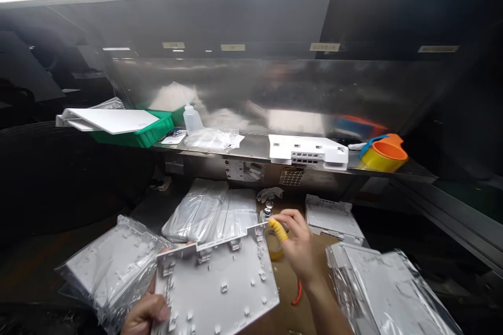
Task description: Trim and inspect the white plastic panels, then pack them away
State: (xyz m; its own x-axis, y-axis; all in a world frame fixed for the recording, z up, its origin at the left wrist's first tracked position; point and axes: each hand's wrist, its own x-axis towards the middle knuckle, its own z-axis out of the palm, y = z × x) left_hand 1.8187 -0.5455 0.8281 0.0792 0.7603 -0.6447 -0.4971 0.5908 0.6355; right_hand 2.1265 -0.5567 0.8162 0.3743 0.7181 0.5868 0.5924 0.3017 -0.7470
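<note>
One left hand (145,311) grips the left edge of a white plastic panel (220,288), tilted at the near centre, its studded side showing. The right hand (298,246), a yellow wrap (279,230) on one finger, is curled at the panel's far right corner; whether it pinches the panel, I cannot tell. Clear-bagged panels (110,259) lie left, and others (387,282) right. Farther off, a metal shelf (253,147) holds a green bin (151,136) on the left, a squeeze bottle (192,120) and a white housing (306,151).
</note>
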